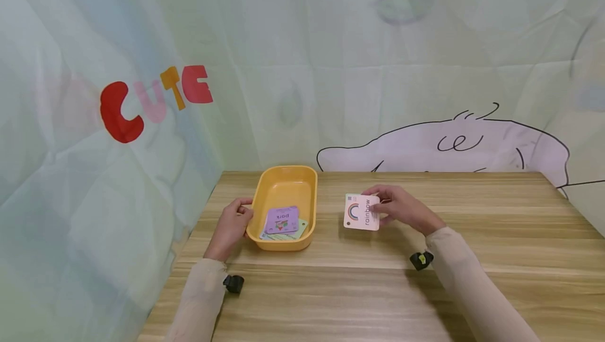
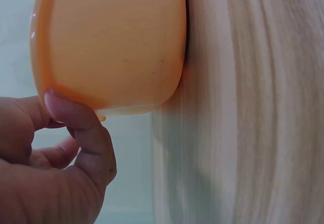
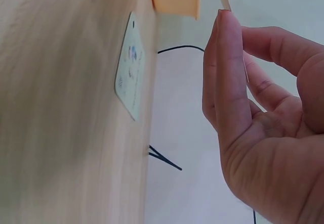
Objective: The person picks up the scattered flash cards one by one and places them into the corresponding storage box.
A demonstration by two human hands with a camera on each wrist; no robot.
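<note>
My left hand (image 1: pixel 232 226) grips the left rim of a yellow plastic tray (image 1: pixel 309 189), its fingertips on the rim in the left wrist view. Inside the tray's near end lie a purple card (image 1: pixel 282 220) with the word "park" and a pale green card (image 1: pixel 301 229) partly under it. To the right of the tray, my right hand (image 1: pixel 399 208) pinches a pale pink "rainbow" card (image 1: pixel 357 216) by its right side, printed face up. The right wrist view shows that card nearly edge-on, raised off the table. A light green card (image 3: pixel 130 75) lies on the table below, mostly hidden from the head view.
The wood-grain table (image 1: pixel 359 300) ends at the back against a hanging printed cloth (image 1: pixel 293 69). Another side of the cloth, with the letters "CUTE" (image 1: pixel 123 113), runs along the left edge. A black strap mount (image 1: pixel 420 260) sits at the right wrist, a similar one at the left.
</note>
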